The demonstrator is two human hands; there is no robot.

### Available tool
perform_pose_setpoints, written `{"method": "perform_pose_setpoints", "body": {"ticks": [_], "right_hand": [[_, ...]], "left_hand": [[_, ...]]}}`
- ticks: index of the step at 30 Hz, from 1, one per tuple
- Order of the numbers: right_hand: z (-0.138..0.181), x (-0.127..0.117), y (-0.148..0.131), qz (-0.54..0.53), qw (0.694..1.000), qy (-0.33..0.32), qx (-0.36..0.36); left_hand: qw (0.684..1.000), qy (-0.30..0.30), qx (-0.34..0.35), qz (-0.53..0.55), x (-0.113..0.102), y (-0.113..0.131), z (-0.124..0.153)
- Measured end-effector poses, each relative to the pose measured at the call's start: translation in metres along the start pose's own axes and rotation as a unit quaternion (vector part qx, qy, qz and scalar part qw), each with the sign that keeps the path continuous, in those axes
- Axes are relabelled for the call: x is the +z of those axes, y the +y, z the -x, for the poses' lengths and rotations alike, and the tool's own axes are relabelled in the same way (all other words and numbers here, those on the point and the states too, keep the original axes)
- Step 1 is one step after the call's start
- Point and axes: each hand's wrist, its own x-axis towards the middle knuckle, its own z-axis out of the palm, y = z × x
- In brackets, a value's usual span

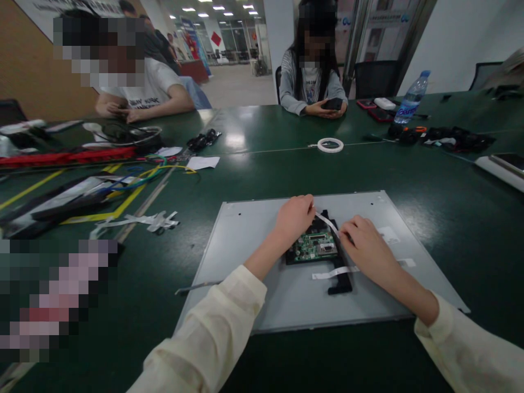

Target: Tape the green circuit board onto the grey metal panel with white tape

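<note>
My left hand [295, 219] pinches one end of a white strip of tape [327, 220], and the fingers of my right hand [368, 246] are closed on its other end. The strip stretches over a black plastic bracket [340, 281] that carries a green circuit board [313, 246]. Under both lies a flat grey metal panel [233, 234]. A second white tape strip [325, 274] crosses the bracket's lower leg, partly hidden by my right hand. More white tape [388, 234] sits on the panel to the right. A thin grey cable [196, 286] comes out past the panel's left edge.
A tape roll [329, 145] lies beyond the panel on the green table [262, 174]. Crumpled tape [158, 221], cables [151, 176] and a red strip [69, 158] spread leftward. A water bottle [412, 98] stands back right. Two people sit across, one holding a phone [332, 103].
</note>
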Motion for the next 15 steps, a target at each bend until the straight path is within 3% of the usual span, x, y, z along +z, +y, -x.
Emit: {"method": "perform_pose_setpoints", "body": {"ticks": [15], "right_hand": [[0.0008, 0.0007, 0.0046, -0.023, 1.0, 0.004, -0.014]], "left_hand": [[1.0, -0.007, -0.014, 0.005, -0.0043, 0.0039, 0.0011]]}}
